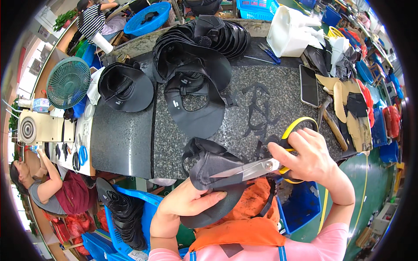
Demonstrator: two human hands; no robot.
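Note:
My left hand [187, 201] grips a black shoe upper [208, 164] near the front edge of the bench, thumb pressed on its lower part. My right hand [307, 154] is closed round the handles of large scissors [257, 168] with yellow-and-black loops. Their blades point left and lie across the upper; whether they are fully closed is hard to tell. Just beyond, another black upper [198, 122] lies flat with its opening showing. Thin black offcuts [257, 114] are scattered on the speckled stone top [235, 143].
Nested uppers [196, 43] are piled at the back, with a smaller stack [124, 87] at left. At right lie a phone [309, 85], a hammer [333, 128] and pliers [270, 53]. Blue crates [300, 204] stand below the bench. A co-worker [56, 187] sits at far left.

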